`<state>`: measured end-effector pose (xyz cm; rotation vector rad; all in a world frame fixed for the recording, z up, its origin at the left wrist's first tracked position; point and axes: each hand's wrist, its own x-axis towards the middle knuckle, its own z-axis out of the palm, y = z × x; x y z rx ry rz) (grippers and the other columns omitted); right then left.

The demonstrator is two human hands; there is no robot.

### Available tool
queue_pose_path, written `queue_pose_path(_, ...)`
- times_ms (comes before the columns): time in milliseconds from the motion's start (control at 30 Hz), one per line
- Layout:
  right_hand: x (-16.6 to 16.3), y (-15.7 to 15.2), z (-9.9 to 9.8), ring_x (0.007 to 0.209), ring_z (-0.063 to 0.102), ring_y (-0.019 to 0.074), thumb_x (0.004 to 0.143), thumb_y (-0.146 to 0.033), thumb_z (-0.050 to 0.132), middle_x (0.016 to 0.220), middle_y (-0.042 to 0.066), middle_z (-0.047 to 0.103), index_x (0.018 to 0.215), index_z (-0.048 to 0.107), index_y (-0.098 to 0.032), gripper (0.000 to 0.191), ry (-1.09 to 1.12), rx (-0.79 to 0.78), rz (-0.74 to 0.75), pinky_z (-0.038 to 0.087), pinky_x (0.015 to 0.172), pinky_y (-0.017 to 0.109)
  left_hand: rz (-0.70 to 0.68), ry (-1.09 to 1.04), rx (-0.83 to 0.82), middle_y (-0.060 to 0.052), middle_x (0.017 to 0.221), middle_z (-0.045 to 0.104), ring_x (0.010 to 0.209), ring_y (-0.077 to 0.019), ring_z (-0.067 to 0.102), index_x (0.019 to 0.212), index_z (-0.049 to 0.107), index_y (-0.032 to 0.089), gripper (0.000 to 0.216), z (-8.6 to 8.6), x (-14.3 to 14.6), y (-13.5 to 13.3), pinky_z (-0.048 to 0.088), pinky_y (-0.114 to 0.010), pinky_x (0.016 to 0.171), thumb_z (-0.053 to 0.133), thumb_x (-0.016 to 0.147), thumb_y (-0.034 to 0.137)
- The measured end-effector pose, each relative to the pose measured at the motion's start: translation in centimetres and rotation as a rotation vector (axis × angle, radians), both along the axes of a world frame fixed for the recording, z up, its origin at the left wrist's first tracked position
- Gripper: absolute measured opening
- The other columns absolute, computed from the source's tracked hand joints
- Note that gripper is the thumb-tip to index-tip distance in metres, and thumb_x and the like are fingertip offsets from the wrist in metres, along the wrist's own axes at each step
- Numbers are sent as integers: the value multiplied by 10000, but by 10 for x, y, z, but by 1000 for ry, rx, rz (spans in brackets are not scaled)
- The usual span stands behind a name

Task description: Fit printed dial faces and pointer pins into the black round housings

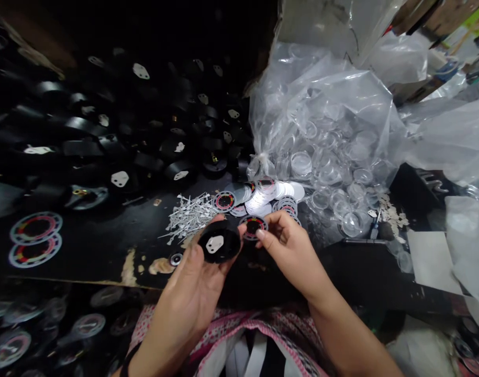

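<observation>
My left hand (194, 280) is wrapped round a black round gauge housing (229, 243), which has a small white pad (214, 244) inside it. Close beside the housing, my right hand (292, 251) pinches a printed gauge dial (250, 228), black in the middle with red and yellow marks, between thumb and fingers. Behind my hands lies a spread of more printed dials (224, 201), some turned white side up. A heap of thin white pointers (190, 215) lies just beyond my left hand.
Many black housings (82, 148) are piled at the back left. A plastic bag (325, 84) spills clear round covers (353, 222) to the right. Two overlapping dials (35, 228) lie near the left edge. A white paper square (435, 262) lies on the right.
</observation>
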<state>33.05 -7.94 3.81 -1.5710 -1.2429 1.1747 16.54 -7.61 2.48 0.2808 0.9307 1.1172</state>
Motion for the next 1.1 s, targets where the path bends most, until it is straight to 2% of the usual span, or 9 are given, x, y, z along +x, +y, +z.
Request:
queue_pose_path(67,6,0,4,787,630,141,925,-237,587,848,-8,660,977,637,-210,77,-68,47,-1,501,738,279,5,63,12,-108,1269,722,1233,-272,636,1166,725,202,366,-1,0,2,559,-360,1004,673,899,448)
queue_pose_path(167,10,0,13,924,644,151,958,-215,574,970,13,702,1063,701,-229,165,-151,155,41,490,849,298,-75,104,4,-77,1326,689,1260,-280,611,1180,721,250,334,-1,0,3,578,-373,972,689,890,413)
queue_pose_path(333,-4,-2,23,878,613,123,943,-136,597,931,-1,661,1108,707,-230,219,-229,252,129,482,815,255,-179,131,-6,-38,1298,710,1237,-302,633,1112,771,309,316,-7,1,-5,584,-386,968,746,832,453)
queue_pose_path(467,-12,0,24,804,591,115,899,-137,657,887,-14,641,941,636,-197,76,-283,143,109,468,732,237,-292,177,40,-32,1382,663,1325,-318,561,1192,744,338,362,-20,-4,-9,576,-383,985,730,850,456)
queue_pose_path(567,-9,1,24,816,593,117,907,-139,645,885,-19,639,887,606,-204,78,-267,100,131,461,740,241,-355,181,71,-15,1424,632,1347,-318,537,1210,731,361,356,-24,-8,-9,597,-364,943,719,864,442)
queue_pose_path(700,-5,1,26,793,590,115,914,-140,632,861,-25,627,878,588,-208,88,-229,96,128,458,720,240,-390,138,84,-1,1336,692,1257,-264,617,1157,756,369,292,-22,-9,-8,600,-300,912,713,874,428)
queue_pose_path(833,-5,0,28,830,579,123,926,-119,599,885,-14,616,879,570,-208,105,-331,151,199,452,750,243,-382,98,63,30,1246,735,1175,-202,665,1104,772,379,236,-23,-9,-9,586,-258,917,717,876,405)
queue_pose_path(967,-6,-3,24,832,568,136,930,-149,594,933,9,607,904,562,-212,75,-379,148,217,458,747,257,-383,131,78,27,1211,748,1127,-215,691,1120,759,371,294,-21,-5,-9,604,-291,897,775,826,371)
queue_pose_path(1100,-7,-8,16,777,571,130,913,-231,635,964,13,621,984,579,-216,91,-322,31,173,458,679,251,-402,327,140,-7,1169,762,1126,-247,694,1165,737,325,343,-19,-8,-11,589,-344,942,763,827,377)
